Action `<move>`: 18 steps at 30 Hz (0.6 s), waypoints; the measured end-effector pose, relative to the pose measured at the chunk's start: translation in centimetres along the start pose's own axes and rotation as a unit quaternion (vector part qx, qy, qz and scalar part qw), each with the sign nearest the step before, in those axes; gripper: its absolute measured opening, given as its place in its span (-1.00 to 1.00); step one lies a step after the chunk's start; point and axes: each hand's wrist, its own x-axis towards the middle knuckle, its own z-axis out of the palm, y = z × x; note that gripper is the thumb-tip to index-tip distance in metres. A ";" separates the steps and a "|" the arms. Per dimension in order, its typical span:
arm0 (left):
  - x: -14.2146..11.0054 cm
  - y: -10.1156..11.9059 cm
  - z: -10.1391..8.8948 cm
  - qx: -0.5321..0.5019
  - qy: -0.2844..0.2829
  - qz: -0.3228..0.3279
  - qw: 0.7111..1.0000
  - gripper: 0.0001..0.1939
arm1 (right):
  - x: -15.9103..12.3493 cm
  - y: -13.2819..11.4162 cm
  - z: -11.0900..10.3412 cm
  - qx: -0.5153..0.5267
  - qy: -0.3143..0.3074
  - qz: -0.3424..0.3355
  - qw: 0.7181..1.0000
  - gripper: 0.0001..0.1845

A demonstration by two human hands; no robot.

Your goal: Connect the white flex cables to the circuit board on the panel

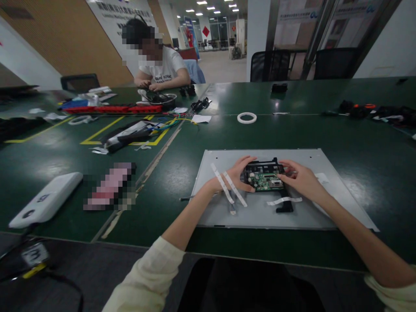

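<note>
A large grey metal panel [325, 208] lies flat on the green table. On it sits a green circuit board [264, 178] in a black plastic frame [284, 206]. My left hand [236, 174] grips the board's left edge with fingers curled. My right hand [298, 177] holds its right edge, fingers bent over the corner. Two white flat ribbon cables [227, 190] run across my left wrist area, and a third [284, 200] lies below the board.
A white tape ring [246, 117] lies beyond the panel. A white device [45, 200] sits at the left. Farther left are cables and a red strip [113, 109]. Another person [160, 65] works at the far side. Black chairs [269, 65] stand behind.
</note>
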 end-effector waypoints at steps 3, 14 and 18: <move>0.0 0.3 0.1 -0.006 0.001 -0.004 1.000 -0.05 | 0.0 0.1 0.0 -0.014 0.003 -0.016 1.000 -0.51; -0.1 4.0 0.5 -0.174 -0.142 0.011 0.975 -0.61 | -0.7 0.4 -1.1 0.006 0.041 -0.053 0.998 -0.58; -0.2 4.0 1.0 -0.263 -0.209 -0.032 0.941 -0.61 | -1.6 -0.5 -2.4 0.009 0.037 -0.095 0.995 -0.69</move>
